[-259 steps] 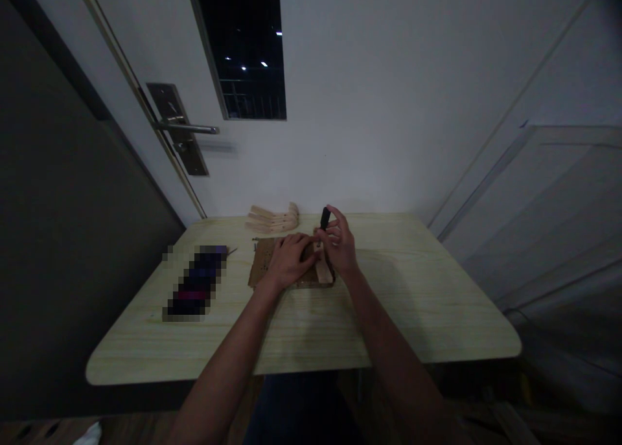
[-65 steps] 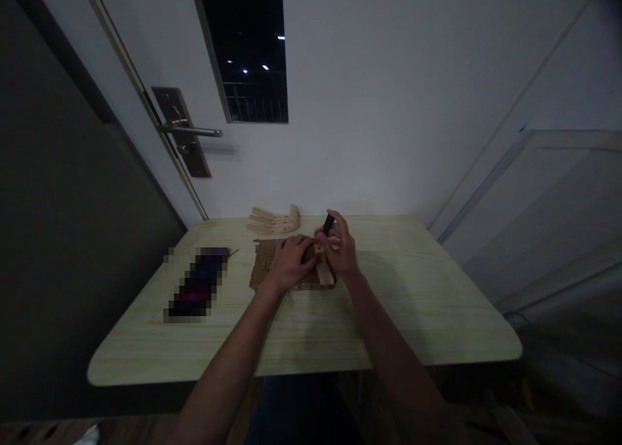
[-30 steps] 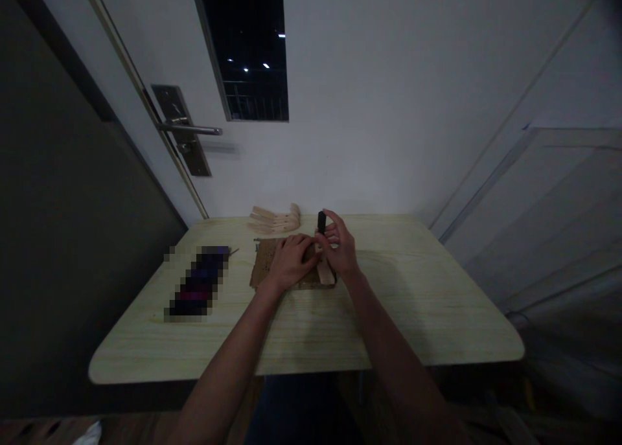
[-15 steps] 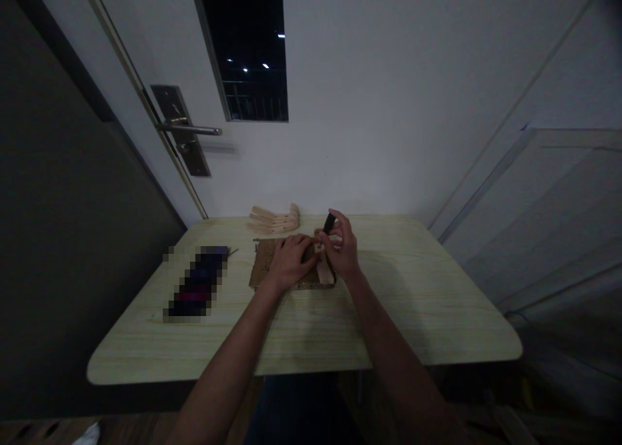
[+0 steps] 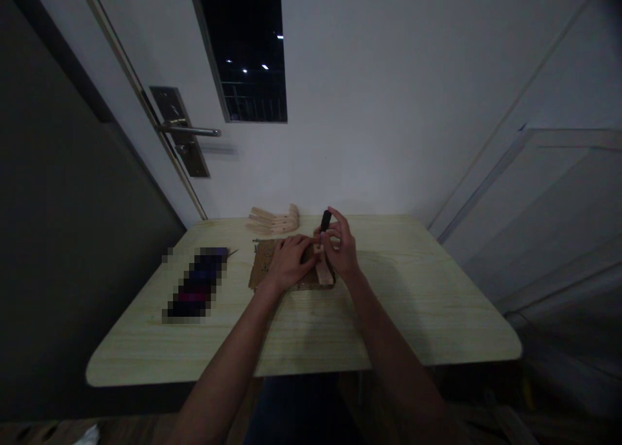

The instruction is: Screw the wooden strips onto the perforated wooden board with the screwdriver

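A brown board (image 5: pixel 259 270) with small dark marks lies on the table in front of me. Across its right end rests a pale wooden piece (image 5: pixel 324 274). My left hand (image 5: pixel 291 261) lies over the board, its thumb and fingertips gripping the wooden piece from the left. In my right hand (image 5: pixel 343 251) is a screwdriver with a black handle (image 5: pixel 326 221), held nearly upright above the wooden piece. One finger presses on top of the handle while others pinch lower down. The screwdriver's tip meets the wood near my left fingertips, though fingers partly hide it.
Several pale wooden pieces (image 5: pixel 275 221) lie together behind the board. Small screws (image 5: pixel 255 243) sit by its back left corner. A blurred-out dark object (image 5: pixel 197 283) lies on the left of the table (image 5: pixel 311 351). Beyond stands a white door with a handle (image 5: pixel 192 131).
The screwdriver's handle has shifted slightly left and stands a little more upright, with my right fingers moving along with it. My left hand stays in place on the wooden piece.
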`<state>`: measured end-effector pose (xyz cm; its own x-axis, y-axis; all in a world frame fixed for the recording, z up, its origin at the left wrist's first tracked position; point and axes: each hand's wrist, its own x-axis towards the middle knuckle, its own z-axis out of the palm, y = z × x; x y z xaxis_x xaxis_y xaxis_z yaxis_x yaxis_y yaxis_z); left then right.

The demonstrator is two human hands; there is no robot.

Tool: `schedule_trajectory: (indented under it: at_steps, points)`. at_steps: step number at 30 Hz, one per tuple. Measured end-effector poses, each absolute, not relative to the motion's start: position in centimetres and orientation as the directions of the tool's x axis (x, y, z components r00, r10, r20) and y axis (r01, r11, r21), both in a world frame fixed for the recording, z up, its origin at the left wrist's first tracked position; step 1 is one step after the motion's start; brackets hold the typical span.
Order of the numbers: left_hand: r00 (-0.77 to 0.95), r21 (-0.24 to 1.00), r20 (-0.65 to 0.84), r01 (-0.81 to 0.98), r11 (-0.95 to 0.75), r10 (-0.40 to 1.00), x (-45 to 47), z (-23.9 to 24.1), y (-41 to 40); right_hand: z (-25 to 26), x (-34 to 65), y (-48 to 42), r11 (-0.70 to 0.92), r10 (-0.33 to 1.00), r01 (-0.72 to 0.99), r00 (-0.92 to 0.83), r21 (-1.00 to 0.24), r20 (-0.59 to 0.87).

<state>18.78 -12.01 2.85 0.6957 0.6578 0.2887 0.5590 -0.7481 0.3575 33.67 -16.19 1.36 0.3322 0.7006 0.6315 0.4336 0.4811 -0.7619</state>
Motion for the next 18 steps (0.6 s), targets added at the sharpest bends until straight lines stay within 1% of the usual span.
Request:
schedule_trajectory:
  at_steps: [5, 12, 18]
  points:
    - [0.691, 0.363, 0.28, 0.567, -0.74, 0.666, 18.78, 2.89, -12.05, 1.19, 33.67, -15.94, 0.447, 0.652, 0.488, 0.396, -0.749, 0.647]
    - [0.69, 0.364, 0.292, 0.56, -0.744, 0.662, 18.74, 2.95, -12.15, 1.2, 33.92, -16.29, 0.526, 0.698, 0.434, 0.271, -0.732, 0.663]
    - [0.696, 0.359, 0.285, 0.559, -0.747, 0.659, 18.77, 3.12, -12.2, 1.23, 33.67, -16.24, 0.503, 0.717, 0.403, 0.301, -0.765, 0.629]
